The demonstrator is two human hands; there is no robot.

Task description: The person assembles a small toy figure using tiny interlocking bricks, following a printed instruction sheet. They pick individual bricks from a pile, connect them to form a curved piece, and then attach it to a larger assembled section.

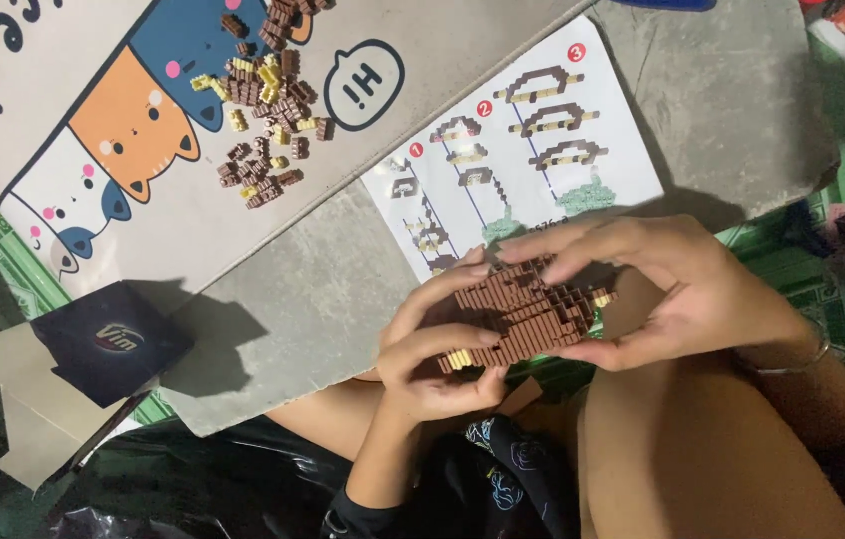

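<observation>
A: What is the person doing right now?

B: Seen from above, both hands are holding a brown brick model (522, 314) just over the lap, near the edge of a grey slab (282, 299). The left hand (442, 349) is curling its fingers around the model's left end, gripping it from below and in front. The right hand (672, 289) is cupping the right end, its fingertips pressing down on the top rows.

A: Which step does this look like?

B: Judging by the pose, a layer is being pressed or seated onto a build that is already well along. The next move probably calls for a steady grip underneath while the top fingers are pushing squarely, so the rows are not splitting apart.

A: How many of each thing is lying around?

B: One model, one instruction sheet (532, 130) showing three numbered steps, one cartoon cat board (93, 130), and one dark blue box (113, 344). A loose pile of small bricks (263, 100), brown and pale yellow, is sitting on the board, well apart from the hands; they are too many and too small to count. One thin bracelet (802, 364) is circling the right wrist.
</observation>
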